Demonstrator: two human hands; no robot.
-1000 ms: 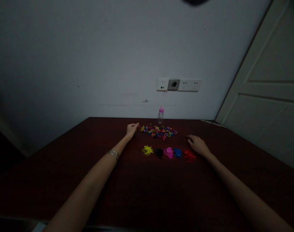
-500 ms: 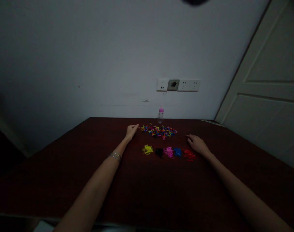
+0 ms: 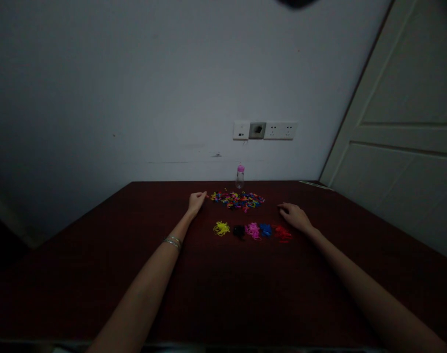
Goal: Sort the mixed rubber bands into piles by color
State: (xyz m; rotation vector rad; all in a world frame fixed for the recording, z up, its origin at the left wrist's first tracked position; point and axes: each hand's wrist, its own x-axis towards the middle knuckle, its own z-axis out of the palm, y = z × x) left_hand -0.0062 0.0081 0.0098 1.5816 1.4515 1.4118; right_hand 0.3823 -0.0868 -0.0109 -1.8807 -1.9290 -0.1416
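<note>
My left hand (image 3: 197, 202) rests at the left end of a mixed heap of small coloured rubber bands (image 3: 238, 200). Its fingers are curled together, and whatever they may hold is too small to make out. To the right of the heap, my right hand (image 3: 295, 216) lies palm down with fingers stretched out, holding nothing visible. Nearer me, single-colour piles form a row: yellow bands (image 3: 221, 228), black bands (image 3: 238, 231), pink bands (image 3: 253, 230), blue bands (image 3: 265, 230) and red bands (image 3: 283, 234). The red pile sits just beside my right hand.
A clear bottle with a pink cap (image 3: 240, 177) stands behind the heap, close to the wall. Everything lies on a dark red-brown table (image 3: 223, 284). Wall sockets (image 3: 280, 130) are above its back edge, and a pale panelled door (image 3: 403, 132) is on the right.
The camera view has turned slightly, so the whole scene sits a little further left. Both hands keep nearly the same places beside the heap, and the piles look unchanged.
</note>
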